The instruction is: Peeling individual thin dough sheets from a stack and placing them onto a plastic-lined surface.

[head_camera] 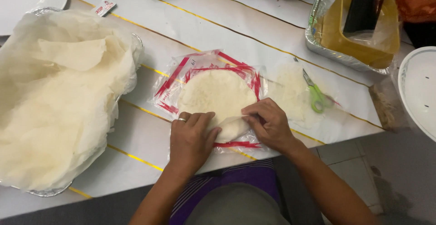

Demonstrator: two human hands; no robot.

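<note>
Head view, looking down on a white table (272, 16) with thin yellow-and-dark stripes running across it, grey tile floor showing at lower right. Left hand (190, 141), ring on one finger, lies flat with fingers together on the near edge of a round pale dough sheet (213, 93). Right hand (268, 122) pinches the same near edge, fingers closed on the folded-up flap. Dough sits at table centre on a clear plastic wrapper (181, 70) with red markings, close to the front edge. Far left, a foil tray (50, 191) piled with thin crumpled pastry sheets (50, 97). Right of the dough, more pale sheets with green-handled scissors (318, 95) on them. Upper right, a foil container (318, 47) holding a yellow tub. White plate (418, 93) at right edge, another at top left.
</note>
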